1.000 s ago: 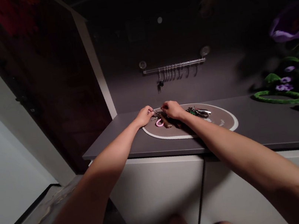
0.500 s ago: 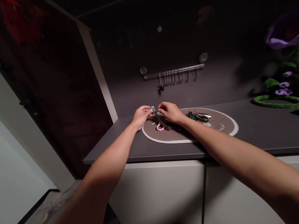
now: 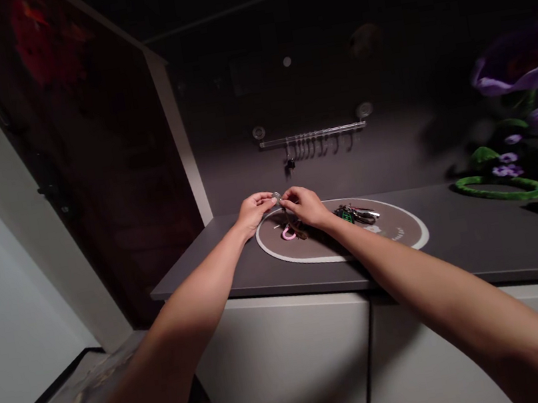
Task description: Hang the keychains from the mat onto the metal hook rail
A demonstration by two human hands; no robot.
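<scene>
Over the left part of an oval brown mat with a white rim, my left hand pinches a keychain with a round silvery metal piece. A brown strap hangs from it toward the mat. Closed in a pinch, the fingertips of my right hand meet the keychain from the right; the exact part between them is too small to see. Below the hands lies a pink ring. Right of my right wrist rests a bunch of keys beside a green-and-black tag.
On the wall behind, a clear rail carries several hooks, one with a small dark item. Purple flowers with a green ring base stand at the right. White cabinet doors lie below the grey counter.
My right hand has moved slightly left, and its fingertips now meet the keychain held by my left hand. The view has tilted up a little.
</scene>
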